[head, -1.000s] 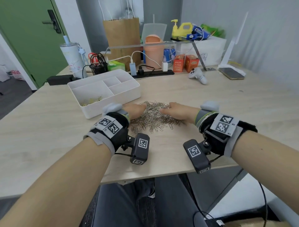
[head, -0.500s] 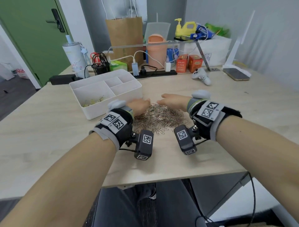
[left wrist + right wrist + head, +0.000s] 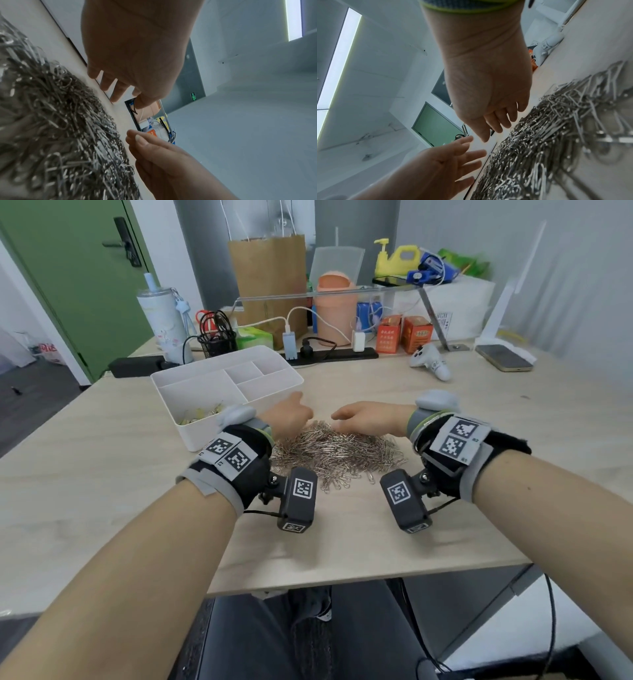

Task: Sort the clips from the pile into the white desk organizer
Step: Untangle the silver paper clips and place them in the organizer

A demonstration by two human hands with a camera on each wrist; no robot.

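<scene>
A heap of silver paper clips (image 3: pixel 335 451) lies on the wooden table, just right of the white desk organizer (image 3: pixel 198 436). Some yellowish clips (image 3: pixel 200 414) lie in the organizer's big front compartment. My left hand (image 3: pixel 291 416) hovers over the heap's far left edge, beside the organizer. In the right wrist view its fingers (image 3: pixel 467 155) are spread and hold nothing. My right hand (image 3: pixel 346 419) hovers over the far right part of the heap, its fingers (image 3: pixel 498 124) relaxed and bare. Seen from the left wrist, its thumb and forefinger (image 3: pixel 135 136) lie close together, with no clip visible between them.
Behind the organizer stand a black mesh pen cup (image 3: pixel 217 340) and a tumbler (image 3: pixel 164 323). A power strip (image 3: pixel 329 356), a white controller (image 3: pixel 430 364) and a phone (image 3: pixel 503 357) lie further back. The table's front edge is near my wrists.
Both hands lay flat on the heap a second ago. They have since lifted off it and drawn together above its far edge.
</scene>
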